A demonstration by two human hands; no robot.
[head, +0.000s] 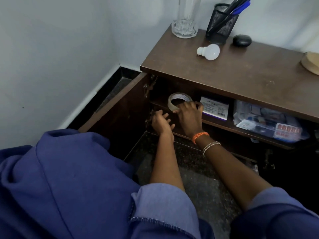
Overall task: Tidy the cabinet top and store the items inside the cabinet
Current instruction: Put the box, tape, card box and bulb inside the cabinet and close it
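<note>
right hand (188, 118) grips tape roll (178, 100) | box (215, 107) label unreadable

Blue garment with lighter blue short sleeves (165, 204), orange thread band (200, 136) and thin silver bangles (211, 147) on right wrist

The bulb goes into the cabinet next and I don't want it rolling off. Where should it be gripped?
Take the light bulb by its round globe, coming down from above. It lies on its side on the cabinet top, narrow base pointing left toward the edge, so fingers cupped over the wide dome should stop it rolling.
</note>
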